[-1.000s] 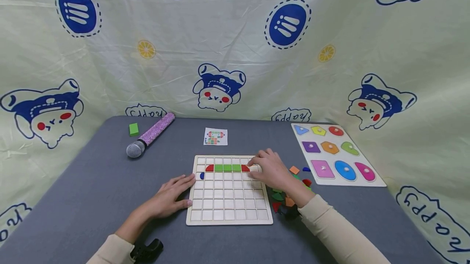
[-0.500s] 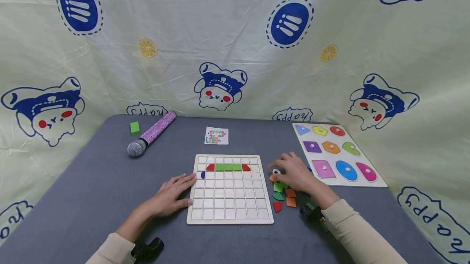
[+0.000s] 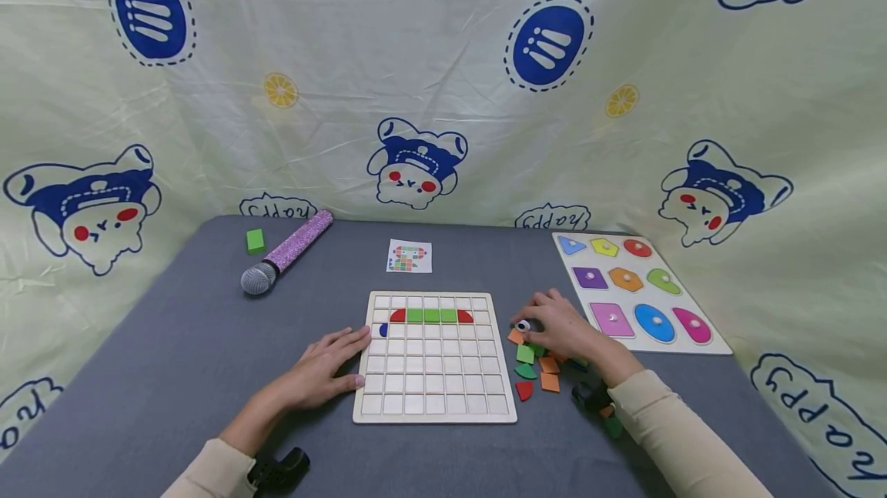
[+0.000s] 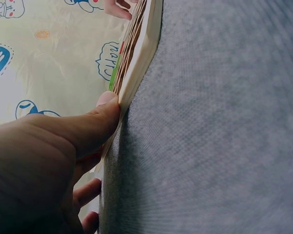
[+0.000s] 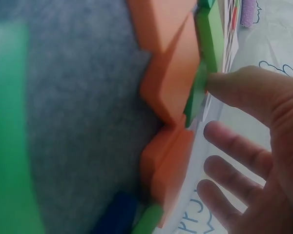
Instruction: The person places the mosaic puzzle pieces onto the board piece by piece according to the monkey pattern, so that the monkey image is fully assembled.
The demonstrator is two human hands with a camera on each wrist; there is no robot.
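My left hand (image 3: pixel 326 363) rests at the left edge of the white grid board (image 3: pixel 435 386), its thumb against the rim in the left wrist view. On the board lie three green squares (image 3: pixel 431 316) in a row, a red quarter-round piece (image 3: pixel 397 317) and another at the row's ends, and a blue rounded piece (image 3: pixel 383 330). Right of the board, my right hand (image 3: pixel 560 327) pinches a small black-and-white, eye-like piece (image 3: pixel 524 325) between thumb and forefinger. Orange tiles (image 5: pixel 171 73) and green pieces (image 5: pixel 210 39) lie by its thumb in the right wrist view.
A small picture card (image 3: pixel 410 256) lies behind the board. A purple glitter microphone (image 3: pixel 298 242) and a green block (image 3: pixel 255 241) are at the back left. A knobbed shape-puzzle board (image 3: pixel 603 313) sits at the right. Loose red (image 3: pixel 524 390) and orange pieces lie beside the grid.
My right hand has moved right, off the board's red piece to the loose pieces, and its fingers have closed around the eye-like piece. My left hand has stayed at the board's edge.
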